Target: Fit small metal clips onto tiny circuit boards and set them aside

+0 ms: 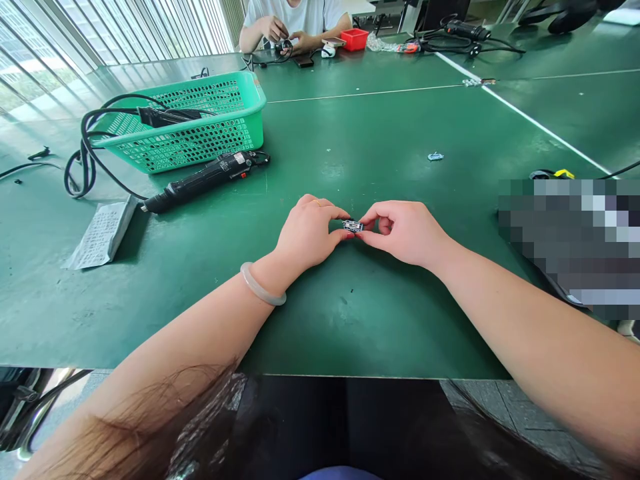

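A small black-and-silver part is pinched between my two hands, just above the green table or touching it; which of the two I cannot tell. My left hand grips its left end between thumb and fingertips, and a pale bangle circles that wrist. On the right end, my right hand holds the part with thumb and index finger, its other fingers curled in. A small bluish piece lies farther back, to the right of centre.
A green perforated basket holds a black cable and adapter. Beside it lie a black electric screwdriver and a folded paper with writing. A blurred-out object sits at right. Across the table, a person handles a small dark item near a red tray.
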`<state>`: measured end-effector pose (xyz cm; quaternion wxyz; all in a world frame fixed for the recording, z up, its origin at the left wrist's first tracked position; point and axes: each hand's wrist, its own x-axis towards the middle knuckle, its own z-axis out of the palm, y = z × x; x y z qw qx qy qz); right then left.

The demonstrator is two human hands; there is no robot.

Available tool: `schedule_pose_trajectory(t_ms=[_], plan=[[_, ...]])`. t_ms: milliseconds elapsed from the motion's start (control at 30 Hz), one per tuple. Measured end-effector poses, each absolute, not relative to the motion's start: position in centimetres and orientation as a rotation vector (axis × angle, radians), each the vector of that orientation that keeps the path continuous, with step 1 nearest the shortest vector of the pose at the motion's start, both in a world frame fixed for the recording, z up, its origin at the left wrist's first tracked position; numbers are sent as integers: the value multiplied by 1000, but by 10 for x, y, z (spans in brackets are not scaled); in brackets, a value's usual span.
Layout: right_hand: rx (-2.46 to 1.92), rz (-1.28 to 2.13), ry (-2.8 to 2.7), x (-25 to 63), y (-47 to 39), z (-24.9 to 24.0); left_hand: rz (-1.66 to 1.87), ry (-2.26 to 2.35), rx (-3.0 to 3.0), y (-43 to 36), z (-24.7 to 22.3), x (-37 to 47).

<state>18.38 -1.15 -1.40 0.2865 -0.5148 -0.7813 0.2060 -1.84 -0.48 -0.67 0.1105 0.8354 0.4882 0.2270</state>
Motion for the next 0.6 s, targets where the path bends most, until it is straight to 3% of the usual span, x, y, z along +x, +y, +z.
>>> schedule_pose_trajectory(t_ms=[333,600], plan=[[-1325,432,-2073,179,-8,-21,758,1527,2415,-2,-11,-19],[-1364,439,-2178,177,-4,-28,619,1560,2375,-3,-9,-20]])
